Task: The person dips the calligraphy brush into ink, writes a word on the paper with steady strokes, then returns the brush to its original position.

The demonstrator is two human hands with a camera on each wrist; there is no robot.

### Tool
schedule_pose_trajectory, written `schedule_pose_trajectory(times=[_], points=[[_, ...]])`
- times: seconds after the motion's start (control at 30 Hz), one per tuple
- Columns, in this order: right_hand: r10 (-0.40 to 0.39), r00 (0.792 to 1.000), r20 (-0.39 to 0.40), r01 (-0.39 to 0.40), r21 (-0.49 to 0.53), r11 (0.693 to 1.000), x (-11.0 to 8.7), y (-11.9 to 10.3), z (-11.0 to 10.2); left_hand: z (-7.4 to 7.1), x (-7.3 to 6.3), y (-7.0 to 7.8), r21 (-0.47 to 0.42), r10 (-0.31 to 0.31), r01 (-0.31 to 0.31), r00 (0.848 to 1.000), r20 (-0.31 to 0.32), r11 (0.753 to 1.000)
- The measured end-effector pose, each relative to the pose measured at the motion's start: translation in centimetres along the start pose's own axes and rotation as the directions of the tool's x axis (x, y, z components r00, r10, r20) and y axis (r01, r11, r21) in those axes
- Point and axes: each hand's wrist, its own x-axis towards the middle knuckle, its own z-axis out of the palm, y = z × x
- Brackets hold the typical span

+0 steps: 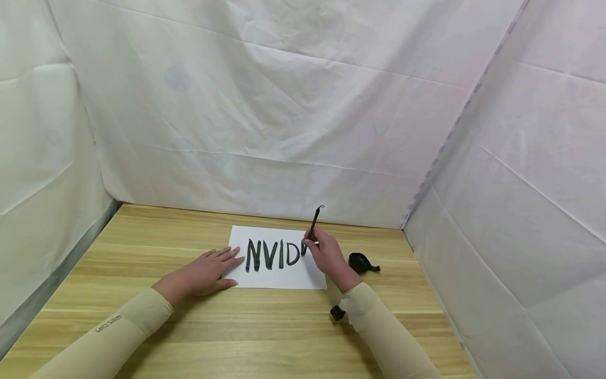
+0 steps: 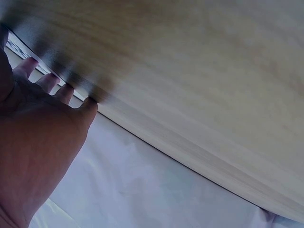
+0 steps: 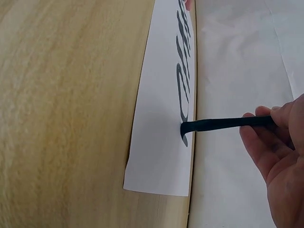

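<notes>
A white sheet of paper [image 1: 279,280] lies on the table, bearing large black brushed letters [image 1: 269,255] that read "NVID". To the right of the D, a further black stroke sits under the brush. My right hand [image 1: 326,255] pinches a dark ink brush [image 1: 314,222] with a hanging loop at its top end. In the right wrist view, the bent bristles [image 3: 184,129] press on the paper at that stroke, and thumb and fingers grip the handle. My left hand [image 1: 208,273] rests flat, fingers spread, over the paper's left edge; in the left wrist view its fingertips [image 2: 90,105] touch down.
Right of the paper lies a rounded black object [image 1: 361,263] with a short tail. A small black piece [image 1: 337,313] sits beside the right sleeve, partly hidden by it. The wooden table [image 1: 227,337] is bordered by white cloth walls [image 1: 265,131] behind and at both sides.
</notes>
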Motion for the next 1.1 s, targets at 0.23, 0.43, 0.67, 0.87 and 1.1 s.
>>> schedule_pose_trajectory(times=[0.23,0.43,0.67,0.87,1.1], points=[[-0.006,1.0,0.006,0.006,0.002,1.0,-0.4,-0.3,-0.1,0.1,0.0,-0.1,-0.001,-0.004,0.004,1.0,0.004,1.0],[-0.011,1.0,0.008,0.011,0.017,1.0,-0.6,-0.3,-0.2,0.3,0.1,-0.2,-0.002,-0.007,0.007,1.0,0.004,1.0],[-0.013,1.0,0.009,0.013,0.032,0.999,-0.9,-0.7,-0.4,0.2,0.1,-0.2,0.003,-0.006,0.006,1.0,0.002,1.0],[-0.025,1.0,0.013,0.025,0.021,0.999,-1.1,-0.6,-0.4,0.2,0.0,-0.2,0.0,-0.006,0.006,1.0,0.003,1.0],[-0.018,0.999,0.028,0.018,0.027,0.999,-1.3,-0.6,-0.4,0.3,0.1,-0.3,0.003,-0.005,0.005,1.0,-0.001,1.0]])
